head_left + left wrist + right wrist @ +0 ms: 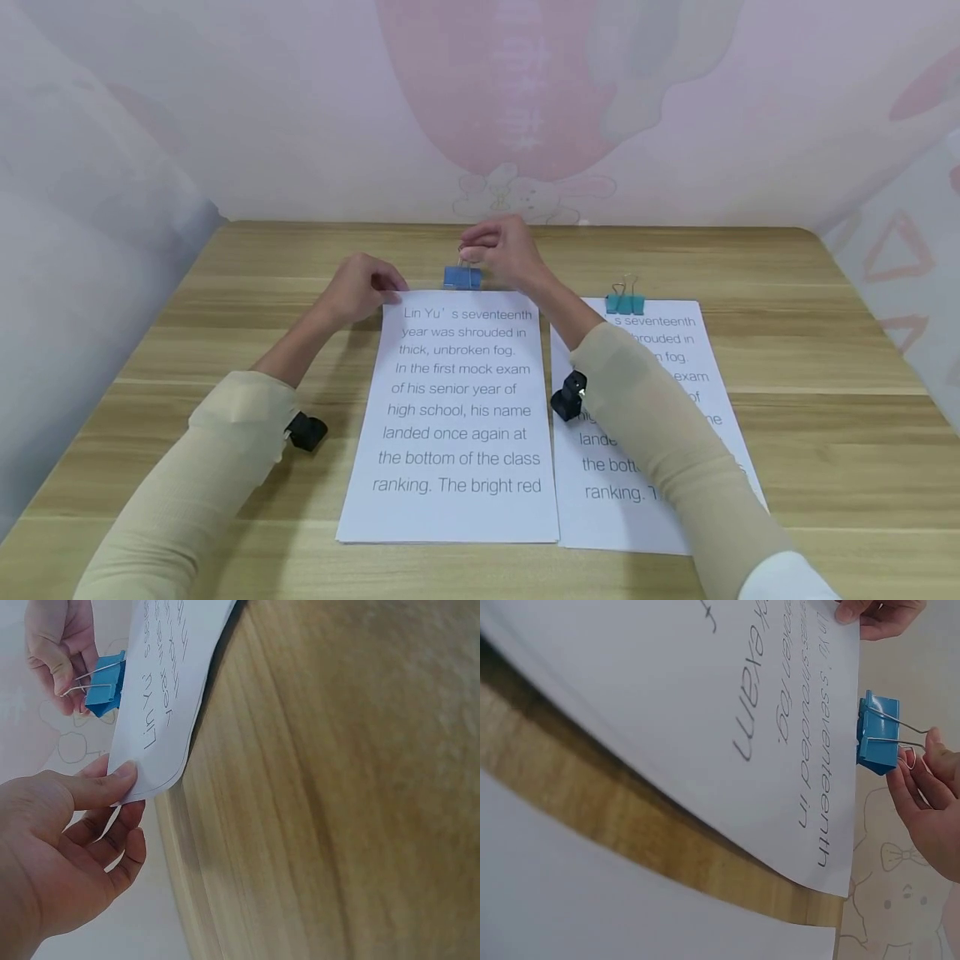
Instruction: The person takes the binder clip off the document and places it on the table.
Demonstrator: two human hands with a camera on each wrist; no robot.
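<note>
1. My right hand [504, 250] pinches the wire handles of a small blue metal binder clip [462, 277] between fingertips and thumb. The clip sits on the far edge of a white stack of printed paper [457, 417], about midway along that edge, towards the back of the light wooden table [825, 400].

2. My left hand [360, 287] grasps the stack's far left corner: the thumb lies on top and the fingers curl beneath, lifting that corner slightly off the wood, as the left wrist view shows.

3. Whether the clip's jaws are fully closed on the sheets or held apart I cannot tell; in the right wrist view its blue body [877, 733] meets the paper's edge.

4. A second white stack of printed paper [675, 467] lies just beside the first, nearer the table's right edge, with a teal binder clip [626, 302] on its far edge. My right forearm crosses over it.

5. What could go wrong, as I judge it:
   - The wire handles are thin and springy; if my fingertips slide off them, the clip could snap shut crooked or jump off the edge.
   - If my left hand loosens, the sheets could fan out and the clip would bite only some of them.
   - My right sleeve rests close above the second stack, so dragging the arm could shove those sheets out of line.
</note>
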